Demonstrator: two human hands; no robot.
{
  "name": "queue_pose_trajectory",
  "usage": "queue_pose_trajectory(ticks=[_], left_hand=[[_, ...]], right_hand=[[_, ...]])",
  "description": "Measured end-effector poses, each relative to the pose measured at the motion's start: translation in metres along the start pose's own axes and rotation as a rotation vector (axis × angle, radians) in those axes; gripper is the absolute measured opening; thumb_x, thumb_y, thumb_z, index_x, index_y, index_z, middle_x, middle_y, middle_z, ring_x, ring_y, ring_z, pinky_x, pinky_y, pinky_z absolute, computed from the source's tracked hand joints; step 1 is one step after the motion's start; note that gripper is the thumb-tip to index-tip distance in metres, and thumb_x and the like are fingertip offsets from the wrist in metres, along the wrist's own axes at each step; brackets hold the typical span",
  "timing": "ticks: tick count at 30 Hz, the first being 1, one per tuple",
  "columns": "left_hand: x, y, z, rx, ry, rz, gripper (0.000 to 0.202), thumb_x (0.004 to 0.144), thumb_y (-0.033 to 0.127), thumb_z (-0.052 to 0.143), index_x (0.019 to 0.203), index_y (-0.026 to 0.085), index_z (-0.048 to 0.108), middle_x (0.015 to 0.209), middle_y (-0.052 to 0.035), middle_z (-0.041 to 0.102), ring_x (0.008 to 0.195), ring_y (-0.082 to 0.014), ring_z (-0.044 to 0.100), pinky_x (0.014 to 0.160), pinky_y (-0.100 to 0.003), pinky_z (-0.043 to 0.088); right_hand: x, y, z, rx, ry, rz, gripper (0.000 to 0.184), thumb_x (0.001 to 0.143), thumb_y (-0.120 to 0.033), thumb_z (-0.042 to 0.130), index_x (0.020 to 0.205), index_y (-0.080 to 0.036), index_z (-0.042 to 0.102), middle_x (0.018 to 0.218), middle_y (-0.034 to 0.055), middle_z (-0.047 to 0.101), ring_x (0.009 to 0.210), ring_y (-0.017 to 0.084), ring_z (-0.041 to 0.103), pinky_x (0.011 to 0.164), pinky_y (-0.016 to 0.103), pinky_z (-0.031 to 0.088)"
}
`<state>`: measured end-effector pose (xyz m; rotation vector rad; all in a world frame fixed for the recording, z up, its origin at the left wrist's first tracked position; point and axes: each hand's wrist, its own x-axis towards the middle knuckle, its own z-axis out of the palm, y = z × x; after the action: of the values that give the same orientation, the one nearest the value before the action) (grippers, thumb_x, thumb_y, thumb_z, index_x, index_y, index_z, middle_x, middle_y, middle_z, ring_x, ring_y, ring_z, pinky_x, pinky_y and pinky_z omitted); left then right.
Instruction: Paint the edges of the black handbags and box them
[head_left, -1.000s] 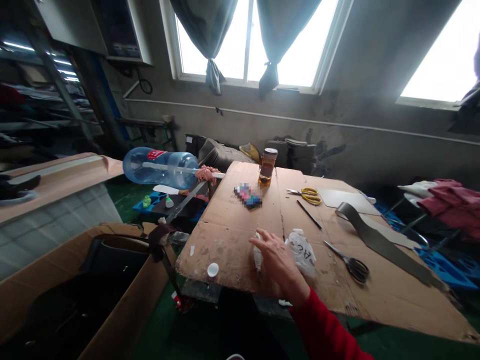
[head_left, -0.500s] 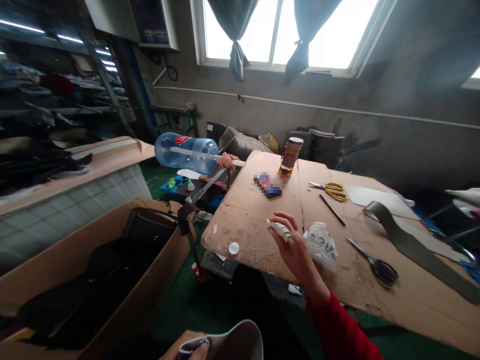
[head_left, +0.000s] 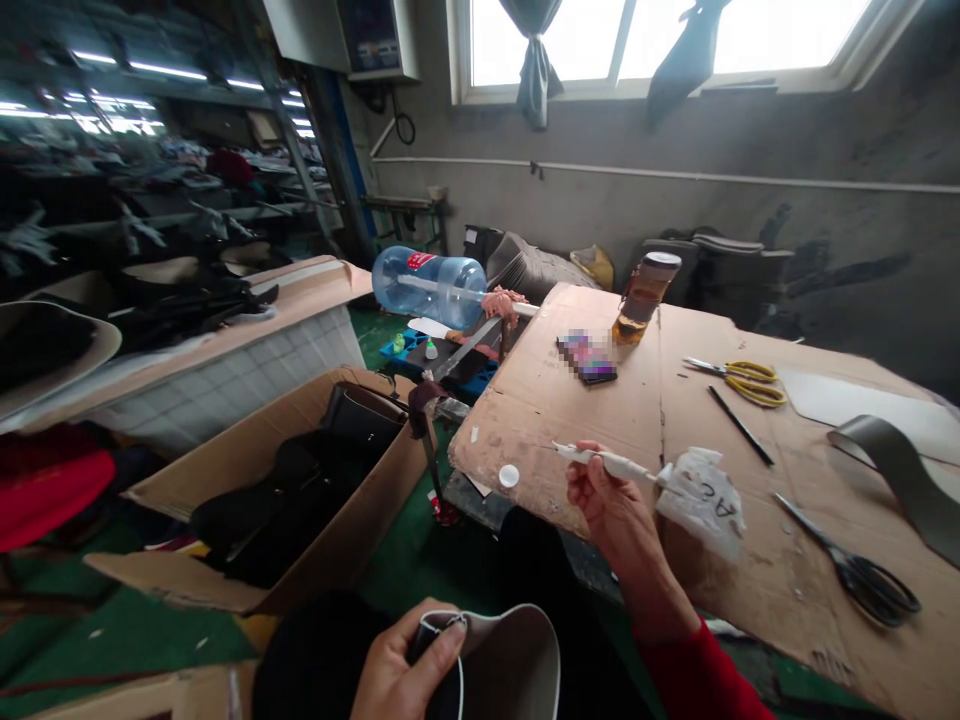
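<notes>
My right hand (head_left: 613,500), in a red sleeve, is closed around a white glue tube (head_left: 609,461) with a thin nozzle pointing left, held above the near edge of the cardboard-covered table (head_left: 570,410). A crumpled white plastic bag (head_left: 703,498) lies just right of that hand. At the bottom of the view my left hand (head_left: 405,668) pinches the edge of a curved grey-white piece of material (head_left: 510,660) with a black inside. A small white cap (head_left: 509,475) lies on the table's near corner, left of the tube.
On the table lie black scissors (head_left: 855,570), yellow scissors (head_left: 739,378), a black stick (head_left: 739,424), a jar of amber liquid (head_left: 641,298), a grey strip (head_left: 900,470). An open cardboard box (head_left: 330,540) of black items stands left; a large water bottle (head_left: 427,284) lies behind it.
My right hand lifted the glue tube off the table and now holds it level. My left hand with the curved piece came up into view. The camera swung left and down.
</notes>
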<state>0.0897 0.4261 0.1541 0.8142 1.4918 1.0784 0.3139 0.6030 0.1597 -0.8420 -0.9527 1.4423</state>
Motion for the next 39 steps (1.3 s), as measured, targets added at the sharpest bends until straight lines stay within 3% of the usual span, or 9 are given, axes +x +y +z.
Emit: queue_pose_trajectory(ticks=[6, 9, 11, 15, 20, 23, 28, 33, 39], left_hand=[[0.005, -0.011, 0.002, -0.017, -0.014, -0.021, 0.042, 0.081, 0.061, 0.076, 0.079, 0.018, 0.074, 0.072, -0.0024, 0.062, 0.07, -0.018, 0.053, 0.064, -0.024, 0.046], [0.004, -0.014, 0.003, -0.031, 0.002, -0.037, 0.042, 0.081, 0.06, 0.076, 0.082, 0.018, 0.075, 0.074, -0.0028, 0.063, 0.071, -0.0182, 0.054, 0.065, -0.025, 0.047], [0.004, -0.014, 0.003, -0.031, 0.01, -0.045, 0.042, 0.081, 0.06, 0.077, 0.083, 0.018, 0.075, 0.076, -0.003, 0.064, 0.073, -0.0187, 0.055, 0.066, -0.025, 0.048], [0.004, -0.017, 0.003, -0.04, 0.016, -0.061, 0.044, 0.08, 0.062, 0.076, 0.084, 0.018, 0.074, 0.076, -0.0026, 0.063, 0.073, -0.0191, 0.055, 0.066, -0.026, 0.047], [0.005, -0.018, 0.004, -0.048, 0.032, -0.047, 0.044, 0.079, 0.062, 0.077, 0.087, 0.018, 0.075, 0.079, -0.0031, 0.064, 0.074, -0.0191, 0.055, 0.068, -0.026, 0.047], [0.005, -0.016, 0.006, -0.049, 0.043, -0.027, 0.045, 0.077, 0.061, 0.079, 0.09, 0.018, 0.076, 0.082, -0.0041, 0.066, 0.077, -0.02, 0.055, 0.069, -0.026, 0.047], [0.007, -0.011, 0.011, -0.087, 0.037, -0.062, 0.044, 0.077, 0.06, 0.079, 0.086, 0.017, 0.074, 0.074, -0.002, 0.06, 0.071, -0.0177, 0.05, 0.065, -0.026, 0.044], [0.007, -0.006, 0.016, -0.073, -0.006, -0.049, 0.042, 0.08, 0.059, 0.077, 0.08, 0.017, 0.071, 0.074, -0.0017, 0.059, 0.072, -0.0176, 0.05, 0.067, -0.026, 0.044], [0.01, -0.004, 0.024, -0.04, 0.035, -0.034, 0.038, 0.08, 0.055, 0.077, 0.078, 0.017, 0.072, 0.072, -0.0012, 0.059, 0.07, -0.0165, 0.049, 0.066, -0.024, 0.043]], right_hand=[[-0.001, -0.005, -0.005, -0.109, 0.086, -0.08, 0.038, 0.091, -0.052, 0.072, 0.078, -0.02, 0.057, 0.056, -0.0076, 0.033, 0.051, 0.01, 0.026, 0.047, 0.024, 0.023], [0.0, -0.007, -0.007, -0.071, 0.123, -0.041, 0.029, 0.088, -0.045, 0.076, 0.094, -0.02, 0.062, 0.056, -0.0092, 0.032, 0.048, 0.009, 0.023, 0.045, 0.023, 0.017], [0.002, -0.007, -0.008, -0.029, 0.096, -0.033, 0.034, 0.084, -0.043, 0.081, 0.103, -0.021, 0.063, 0.06, -0.008, 0.039, 0.05, 0.01, 0.03, 0.045, 0.023, 0.023], [0.005, -0.004, -0.011, 0.02, 0.072, -0.041, 0.037, 0.08, -0.044, 0.087, 0.1, -0.02, 0.068, 0.072, -0.0021, 0.057, 0.061, 0.012, 0.05, 0.054, 0.024, 0.042], [0.006, 0.002, -0.01, -0.046, -0.01, 0.076, 0.051, 0.083, -0.059, 0.083, 0.113, -0.02, 0.07, 0.094, 0.008, 0.074, 0.08, 0.021, 0.069, 0.073, 0.032, 0.056], [0.007, 0.003, -0.004, -0.179, -0.044, 0.067, 0.049, 0.081, -0.056, 0.086, 0.109, -0.019, 0.071, 0.088, 0.0069, 0.074, 0.079, 0.021, 0.068, 0.071, 0.029, 0.055], [0.012, 0.0, 0.006, -0.406, -0.068, -0.108, 0.038, 0.085, -0.054, 0.081, 0.093, -0.018, 0.073, 0.069, 0.0015, 0.066, 0.064, 0.016, 0.059, 0.059, 0.026, 0.047], [0.017, 0.005, 0.009, -0.562, -0.094, -0.253, 0.037, 0.093, -0.054, 0.07, 0.083, -0.018, 0.07, 0.074, 0.0038, 0.068, 0.061, 0.016, 0.058, 0.058, 0.028, 0.044], [0.017, 0.015, 0.008, -0.562, -0.048, -0.173, 0.036, 0.09, -0.055, 0.073, 0.091, -0.019, 0.068, 0.069, 0.0023, 0.07, 0.058, 0.019, 0.063, 0.055, 0.028, 0.048]])
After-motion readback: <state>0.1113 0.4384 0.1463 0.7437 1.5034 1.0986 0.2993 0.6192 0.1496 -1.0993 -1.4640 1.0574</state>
